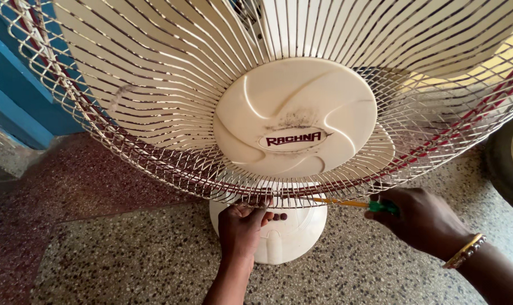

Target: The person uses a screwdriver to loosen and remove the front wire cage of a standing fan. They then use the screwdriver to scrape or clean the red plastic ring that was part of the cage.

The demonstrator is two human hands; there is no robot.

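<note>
Under the bottom edge of the fan's wire guard (pixel 155 141), a screwdriver (pixel 347 203) lies almost level, its long axis running side to side: green handle at the right, yellowish shaft pointing left toward the lowest part of the guard's rim. The tip ends just short of the left hand (pixel 242 229), so the point it aims at sits between the two hands, and the left one is the nearer to it. The right hand (pixel 423 220) is closed round the green handle, fingers curled tight, a gold bangle (pixel 464 251) on its wrist. The left hand's fingers are hooked up over the rim wires, pinching the bottom of the guard from below; whether they hold anything small there I cannot tell. The guard is cream, dusty, with a red band round its edge and a round cream hub cap (pixel 295 118) smudged dark near the middle. Behind the hands stands the fan's pale base (pixel 293 237), on a speckled terrazzo floor (pixel 126 254). A dark tyre (pixel 510 164) shows at the far right.
</note>
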